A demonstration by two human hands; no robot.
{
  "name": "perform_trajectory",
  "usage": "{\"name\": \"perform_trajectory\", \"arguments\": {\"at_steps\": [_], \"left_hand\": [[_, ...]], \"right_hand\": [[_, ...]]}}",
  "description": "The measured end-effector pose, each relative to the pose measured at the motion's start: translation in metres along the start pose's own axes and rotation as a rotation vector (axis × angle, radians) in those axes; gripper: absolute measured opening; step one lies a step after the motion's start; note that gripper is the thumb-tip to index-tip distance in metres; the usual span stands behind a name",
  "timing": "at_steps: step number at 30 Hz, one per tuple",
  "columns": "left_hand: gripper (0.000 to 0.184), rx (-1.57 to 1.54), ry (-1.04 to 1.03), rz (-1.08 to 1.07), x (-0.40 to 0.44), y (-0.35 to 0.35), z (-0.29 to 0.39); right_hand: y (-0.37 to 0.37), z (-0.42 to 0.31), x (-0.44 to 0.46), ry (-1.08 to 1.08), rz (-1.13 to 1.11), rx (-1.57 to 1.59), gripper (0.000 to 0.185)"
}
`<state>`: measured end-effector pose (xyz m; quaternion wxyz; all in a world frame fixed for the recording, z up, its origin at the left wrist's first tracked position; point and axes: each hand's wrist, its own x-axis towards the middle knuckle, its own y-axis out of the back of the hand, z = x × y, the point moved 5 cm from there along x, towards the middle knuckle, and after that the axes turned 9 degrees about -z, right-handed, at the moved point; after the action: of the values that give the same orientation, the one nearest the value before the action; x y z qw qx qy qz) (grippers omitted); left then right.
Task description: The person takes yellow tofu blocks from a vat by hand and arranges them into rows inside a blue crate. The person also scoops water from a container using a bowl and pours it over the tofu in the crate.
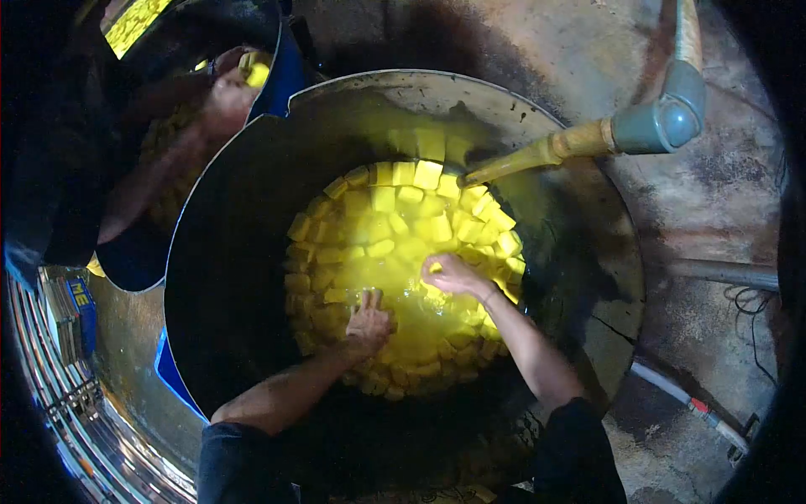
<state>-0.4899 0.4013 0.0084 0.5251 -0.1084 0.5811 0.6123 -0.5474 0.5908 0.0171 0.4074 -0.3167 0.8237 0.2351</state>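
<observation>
A big round tub fills the centre of the frame; inside it lies cloudy yellow liquid, with yellow blocks packed round the edge and stacked thickest at its upper right; some poke clear, others show dimly under the surface. A pipe slants in from the upper right, its end among the topmost blocks; at the upper left a second tub stands against the first, more blocks dim inside, and a co-worker's hand there holds up one block.

The left hand is left of centre over the liquid, two fingers stretched and the rest bent, blocks just beside it; the right hand is right of centre, fingers curled towards the thumb, blocks close on its right; whether either grips a block I cannot tell.
</observation>
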Motion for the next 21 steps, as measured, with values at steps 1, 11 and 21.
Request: {"name": "perform_trajectory", "arguments": {"at_steps": [1,11,21], "left_hand": [[0.032,-0.046,0.096,-0.035,0.001,0.012,0.003],[0.037,-0.257,0.02,-0.068,0.055,-0.026,-0.034],[0.024,-2.154,-0.382,0.249,0.066,0.01,-0.063]], "right_hand": [[0.005,-0.001,0.026,0.283,0.224,-0.264,0.023],[-0.022,-0.053,0.088,0.108,0.334,-0.379,0.048],[0.011,-0.036,-0.012,0.355,0.297,0.211,0.037]]}}
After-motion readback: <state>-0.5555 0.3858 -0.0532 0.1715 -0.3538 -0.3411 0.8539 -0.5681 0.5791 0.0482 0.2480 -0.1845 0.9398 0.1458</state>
